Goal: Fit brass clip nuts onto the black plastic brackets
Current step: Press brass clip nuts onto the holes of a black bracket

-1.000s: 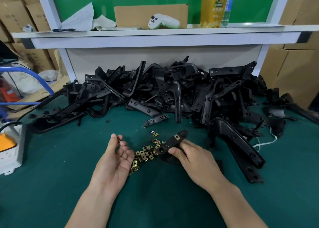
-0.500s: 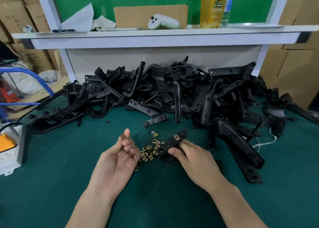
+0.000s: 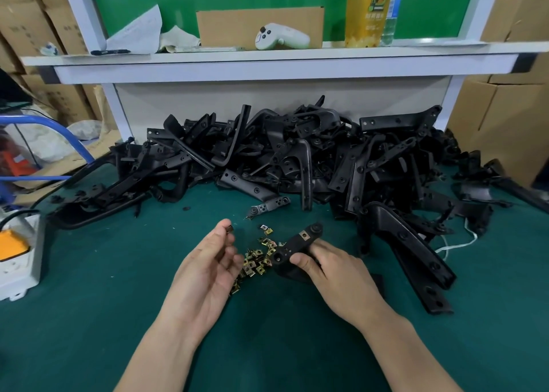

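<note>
One brass clip nut (image 3: 229, 229) sits pinched between the thumb and forefinger tip of the left hand (image 3: 208, 270), held up above the green table mat (image 3: 89, 273) with the palm turned upward and the other fingers loosely curled. Just to its right, the right hand (image 3: 335, 276) grips a black plastic bracket (image 3: 297, 247), thumb on top and fingers wrapped underneath. The bracket points away and to the right, and a small brass square shows on its upper face near the far end. The nut and the bracket are near each other but not touching.

Between the two hands, a scatter of loose clip nuts (image 3: 257, 258) lies on the mat, some of it tucked under the left fingers. A couple more sit a little farther back.

Behind all this, a big heap of black brackets (image 3: 297, 160) is piled against the white back panel. A long bracket (image 3: 410, 243) slopes out of the heap toward the near right, just beside the right hand. A white cord (image 3: 457, 244) trails out from under it.

At the left edge, a white power strip (image 3: 17, 255) with an orange part rests on the mat. Up on the white shelf (image 3: 267, 62) stand a white game controller (image 3: 280, 39), a cardboard piece (image 3: 261, 26) and a yellow bottle (image 3: 368, 11). Cardboard boxes (image 3: 505, 124) are stacked on the right.
</note>
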Demonstrator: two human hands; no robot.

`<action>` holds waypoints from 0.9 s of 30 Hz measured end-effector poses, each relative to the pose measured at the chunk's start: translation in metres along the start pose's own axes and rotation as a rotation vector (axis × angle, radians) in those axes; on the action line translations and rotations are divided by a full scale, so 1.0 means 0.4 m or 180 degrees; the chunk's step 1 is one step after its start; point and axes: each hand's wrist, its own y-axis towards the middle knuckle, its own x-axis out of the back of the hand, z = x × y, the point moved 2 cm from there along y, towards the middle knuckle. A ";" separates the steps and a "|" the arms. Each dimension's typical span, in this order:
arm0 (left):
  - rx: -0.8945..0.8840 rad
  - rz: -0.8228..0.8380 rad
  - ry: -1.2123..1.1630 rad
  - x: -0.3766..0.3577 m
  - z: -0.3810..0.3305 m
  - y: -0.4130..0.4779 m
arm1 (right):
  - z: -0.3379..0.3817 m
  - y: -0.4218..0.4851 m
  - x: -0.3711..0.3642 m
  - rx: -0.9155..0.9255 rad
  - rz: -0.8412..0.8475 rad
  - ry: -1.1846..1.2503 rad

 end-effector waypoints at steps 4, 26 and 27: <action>0.0006 0.0000 -0.0038 0.003 0.000 0.000 | 0.000 0.000 0.001 0.0000 0.0002 0.0009; 0.0445 0.0295 -0.0540 0.007 -0.002 -0.001 | 0.014 -0.005 0.003 0.0083 0.0118 0.0158; 0.0459 0.0284 -0.0603 0.009 -0.002 -0.001 | 0.015 -0.005 0.003 0.0075 0.0133 0.0147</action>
